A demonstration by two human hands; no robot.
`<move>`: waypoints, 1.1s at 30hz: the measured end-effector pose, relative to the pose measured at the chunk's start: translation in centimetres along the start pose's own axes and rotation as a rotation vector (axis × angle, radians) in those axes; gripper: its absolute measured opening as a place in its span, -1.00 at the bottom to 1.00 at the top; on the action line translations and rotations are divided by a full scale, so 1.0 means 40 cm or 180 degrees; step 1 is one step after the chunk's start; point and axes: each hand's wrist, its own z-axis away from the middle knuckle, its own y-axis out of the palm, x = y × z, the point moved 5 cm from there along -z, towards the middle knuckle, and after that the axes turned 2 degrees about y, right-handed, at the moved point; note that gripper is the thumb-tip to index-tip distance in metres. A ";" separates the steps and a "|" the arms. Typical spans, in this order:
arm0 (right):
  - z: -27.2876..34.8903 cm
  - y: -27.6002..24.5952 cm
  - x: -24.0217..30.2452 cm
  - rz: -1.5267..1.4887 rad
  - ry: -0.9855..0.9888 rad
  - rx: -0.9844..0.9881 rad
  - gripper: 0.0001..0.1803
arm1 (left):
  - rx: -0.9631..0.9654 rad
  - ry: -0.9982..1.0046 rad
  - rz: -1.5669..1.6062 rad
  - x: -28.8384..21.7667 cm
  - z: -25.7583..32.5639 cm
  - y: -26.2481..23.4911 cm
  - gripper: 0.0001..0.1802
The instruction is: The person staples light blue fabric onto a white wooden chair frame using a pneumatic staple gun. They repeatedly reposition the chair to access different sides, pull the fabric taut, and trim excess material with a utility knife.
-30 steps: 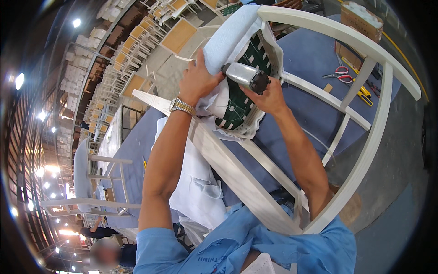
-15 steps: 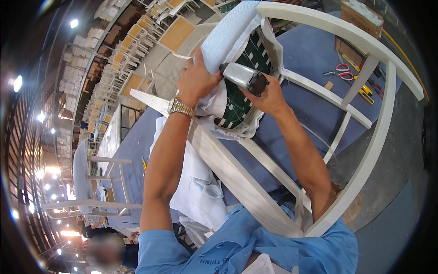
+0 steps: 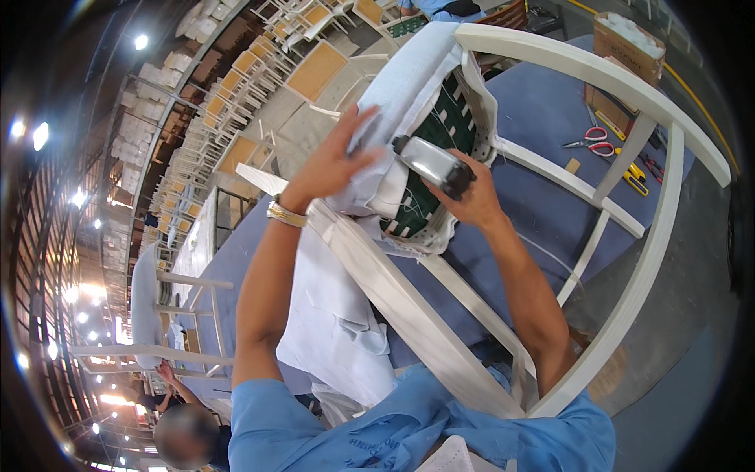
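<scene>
1. Left hand (image 3: 334, 165), eleven o'clock: open and blurred, fingers spread by the pale-blue seat cover (image 3: 409, 72); contact is unclear.
2. Right hand (image 3: 476, 200), one o'clock: gripping a silver-and-black tool (image 3: 429, 164) over green webbing (image 3: 464, 110).
3. Pale wooden chair (image 3: 409, 303): tipped across the blue counter (image 3: 539, 102), frame reaching five o'clock.
4. Red-handled scissors (image 3: 586, 143): two o'clock, on the counter.
</scene>
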 end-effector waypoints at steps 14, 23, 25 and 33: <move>0.042 0.000 -0.021 0.0185 0.0131 -0.0570 -0.48 | 0.0097 -0.0661 -0.0257 0.046 -0.034 0.017 0.12; 0.007 -0.003 0.020 0.0177 -0.0131 -0.0194 -0.57 | -0.0108 -0.0677 -0.0849 0.009 -0.013 0.035 0.22; 0.009 0.006 0.023 0.0139 -0.0160 -0.0128 -0.52 | -0.0116 -0.0776 -0.0997 0.006 -0.005 0.041 0.20; 0.006 0.021 0.021 0.0054 0.0093 0.0142 -0.42 | -0.0181 -0.1017 -0.1355 0.012 -0.002 0.060 0.15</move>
